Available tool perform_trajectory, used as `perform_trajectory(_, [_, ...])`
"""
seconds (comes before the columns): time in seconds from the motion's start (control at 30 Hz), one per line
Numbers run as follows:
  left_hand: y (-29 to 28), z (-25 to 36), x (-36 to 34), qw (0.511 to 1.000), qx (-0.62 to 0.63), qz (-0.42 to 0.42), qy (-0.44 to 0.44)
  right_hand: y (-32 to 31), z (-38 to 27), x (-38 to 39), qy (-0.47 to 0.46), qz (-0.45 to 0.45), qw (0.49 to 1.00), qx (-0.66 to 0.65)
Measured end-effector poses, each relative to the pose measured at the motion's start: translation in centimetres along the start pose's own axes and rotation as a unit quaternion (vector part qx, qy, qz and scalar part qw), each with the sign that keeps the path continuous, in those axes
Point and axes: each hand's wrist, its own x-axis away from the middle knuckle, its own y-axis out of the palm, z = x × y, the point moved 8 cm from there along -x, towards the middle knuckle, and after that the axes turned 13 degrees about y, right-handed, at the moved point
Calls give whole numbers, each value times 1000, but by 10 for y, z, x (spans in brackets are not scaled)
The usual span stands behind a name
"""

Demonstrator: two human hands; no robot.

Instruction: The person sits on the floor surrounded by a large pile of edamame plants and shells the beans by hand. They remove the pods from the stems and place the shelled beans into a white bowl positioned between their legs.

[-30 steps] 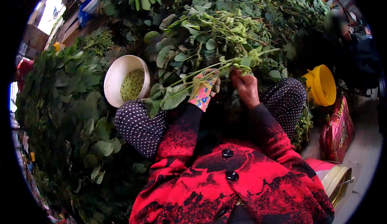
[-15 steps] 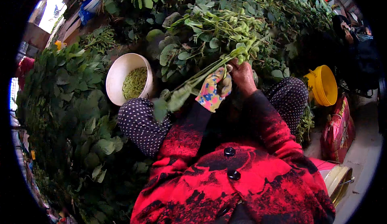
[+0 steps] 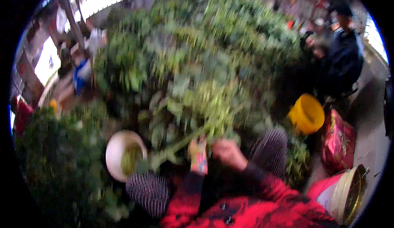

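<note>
Head view, smeared with blur, and the left hand, in its patterned glove, looks closed around a long green stalk that slants over the near edge of the plant heap, leafy end down toward the left knee, bushier end up and away. Bare right hand just beside it, fingers curled in, but whether they pinch anything there's no telling through this smear! Now watch the white bucket, right by that left knee: its mouth seems tipped toward the hands, pale green contents lying to the low side. One nudge from the knee, or a drag from the stalk's trailing leaves, could roll it and spill the lot into the foliage, where green on green would be hard to find. The stalk itself, held at one spot with a heavy-looking far end, might swing or slip if the glove's hold is loose; a sharp tug could snap it. And the heap's tangle could snag it. Over right, beyond the right knee, the yellow bucket leans too, well apart from both hands, so the lesser worry.
</note>
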Motion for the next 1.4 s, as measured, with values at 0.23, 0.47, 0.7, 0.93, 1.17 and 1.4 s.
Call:
perform_trajectory(0.23, [-6, -9, 14, 994, 50, 82, 58, 18, 3, 12, 206, -35, 967, -147])
perform_trajectory(0.47, [-4, -9, 12, 994, 54, 64, 76, 22, 8, 16, 266, -40, 930, -252])
perform_trajectory(0.7, [4, -35, 11, 986, 130, 71, 71, 33, 7, 25, 361, -60, 866, -342])
perform_trajectory(0.93, [21, -23, 17, 885, 436, -35, -160, 30, 9, 16, 327, -76, 867, -369])
perform_trajectory(1.17, [30, -37, -4, 931, 361, -57, -21, 8, 0, -7, 157, -32, 976, -145])
perform_trajectory(1.4, [23, -31, -15, 993, 75, -74, 56, 5, 0, -10, 173, -34, 978, -114])
